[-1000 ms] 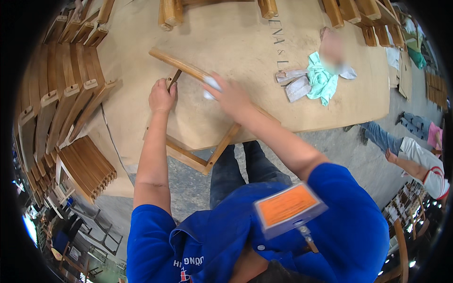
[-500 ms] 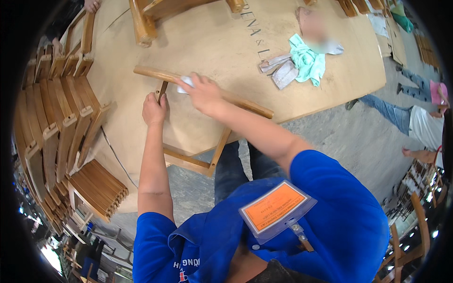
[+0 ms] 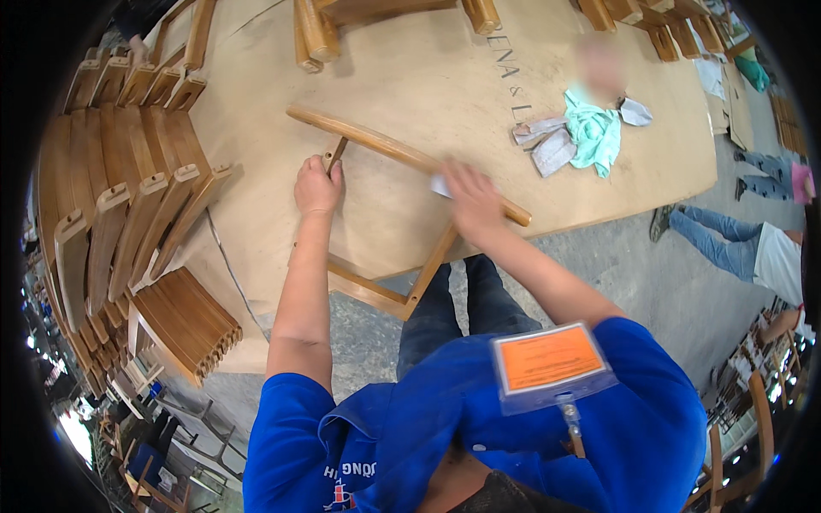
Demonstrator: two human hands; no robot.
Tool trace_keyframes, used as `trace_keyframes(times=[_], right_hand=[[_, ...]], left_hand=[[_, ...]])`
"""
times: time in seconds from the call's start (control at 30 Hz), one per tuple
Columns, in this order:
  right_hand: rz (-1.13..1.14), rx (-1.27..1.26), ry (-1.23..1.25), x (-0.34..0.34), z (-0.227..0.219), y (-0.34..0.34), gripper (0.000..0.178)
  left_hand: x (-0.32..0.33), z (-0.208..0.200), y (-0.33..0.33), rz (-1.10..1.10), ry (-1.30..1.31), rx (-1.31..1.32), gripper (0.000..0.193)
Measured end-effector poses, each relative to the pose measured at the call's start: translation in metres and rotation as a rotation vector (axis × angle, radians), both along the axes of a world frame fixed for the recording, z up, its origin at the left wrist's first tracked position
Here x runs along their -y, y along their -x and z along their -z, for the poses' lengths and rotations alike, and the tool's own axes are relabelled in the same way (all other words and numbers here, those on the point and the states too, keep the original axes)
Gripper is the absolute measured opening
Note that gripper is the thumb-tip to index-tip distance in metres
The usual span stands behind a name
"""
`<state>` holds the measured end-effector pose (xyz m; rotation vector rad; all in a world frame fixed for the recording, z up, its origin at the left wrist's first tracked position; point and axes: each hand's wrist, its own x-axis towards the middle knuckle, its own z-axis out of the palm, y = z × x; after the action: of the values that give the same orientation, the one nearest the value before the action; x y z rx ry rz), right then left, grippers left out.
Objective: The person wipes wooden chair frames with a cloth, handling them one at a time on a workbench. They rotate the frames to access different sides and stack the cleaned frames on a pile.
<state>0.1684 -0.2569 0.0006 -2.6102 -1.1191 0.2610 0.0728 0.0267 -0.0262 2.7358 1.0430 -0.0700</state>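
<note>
A four-sided brown wooden frame (image 3: 385, 147), perhaps a chair part, lies tilted on the table with its near corner over the edge. My left hand (image 3: 318, 185) is closed round its left-hand leg, close to the long top rail. Toward the right end of that rail, my right hand (image 3: 473, 203) presses a small white folded sheet (image 3: 440, 185) against the wood. The fingers are bent over the rail and slightly blurred. Whether the sheet is paper or cloth I cannot tell.
Stacked curved wooden parts (image 3: 128, 197) and a bundle of slats (image 3: 184, 321) fill the left side. A mint-green cloth (image 3: 593, 132) and grey scraps (image 3: 553, 152) lie on the table (image 3: 410, 77). Another wooden frame (image 3: 393, 10) stands at the far edge. People stand at right.
My right hand has slid along the rail toward its right end with the white sheet. The left hand keeps its hold on the frame. The whole view has shifted slightly.
</note>
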Motion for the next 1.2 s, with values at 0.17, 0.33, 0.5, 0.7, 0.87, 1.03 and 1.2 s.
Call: trace_keyframes(times=[0.17,0.33,0.5,0.7,0.87,1.03,1.2], right_hand=[[-0.161,-0.103,-0.130,-0.174,-0.003,-0.020,0.060],[-0.325,-0.040,-0.043,-0.116,-0.006,-0.026,0.064],[-0.344,0.039,0.101,0.053,-0.009,-0.020,0.065],[-0.321,-0.035,0.478,0.198,-0.061,-0.019,0.056],[-0.016,-0.208,0.250,0.206,-0.075,-0.035,0.050],[-0.019,-0.294,-0.151,0.103,-0.019,-0.055,0.041],[0.018,-0.632,-0.020,0.072,0.015,-0.032,0.041]], left_hand=[[-0.001,-0.003,-0.001,0.000,-0.011,-0.035,0.034],[0.002,-0.006,-0.001,-0.010,0.021,-0.003,0.033],[0.001,-0.009,0.006,-0.042,0.125,0.078,0.035],[0.020,-0.018,0.087,-0.190,-0.003,0.348,0.060],[0.124,-0.017,0.201,-0.699,0.146,0.539,0.079],[0.205,-0.015,0.200,-1.144,1.429,0.592,0.063],[0.189,-0.069,0.196,-1.006,1.133,0.782,0.052]])
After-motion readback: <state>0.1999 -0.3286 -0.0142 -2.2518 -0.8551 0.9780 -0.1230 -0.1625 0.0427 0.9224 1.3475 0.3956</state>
